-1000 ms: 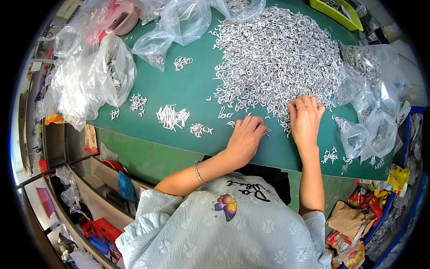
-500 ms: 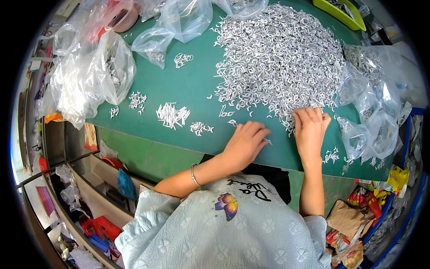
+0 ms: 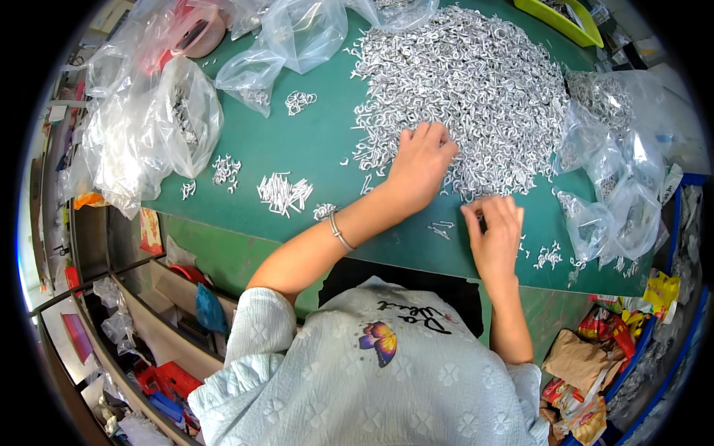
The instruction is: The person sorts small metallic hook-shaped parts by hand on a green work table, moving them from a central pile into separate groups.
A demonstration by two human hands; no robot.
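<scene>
A wide heap of small silvery-white hook- and ring-shaped metal pieces (image 3: 476,89) covers the far right of the green table (image 3: 256,134). My left hand (image 3: 422,165) rests over the heap's near left edge, its fingers curled down into the pieces. Just in front of the heap is my right hand (image 3: 497,234), thumb and fingers bent toward each other. What either hand pinches is hidden. A few thin straight pieces (image 3: 440,229) lie on the table between the hands.
Sorted to the left are a pile of straight sticks (image 3: 284,195), small curved pieces (image 3: 226,171) and rings (image 3: 300,102). Clear plastic bags (image 3: 186,111) crowd the left side, and more bags (image 3: 595,223) the right. A yellow-green tray (image 3: 561,21) stands at the far right.
My left hand has moved up and away from the table's near edge onto the heap, leaving thin straight pieces behind. My right hand has drawn back from the heap toward me.
</scene>
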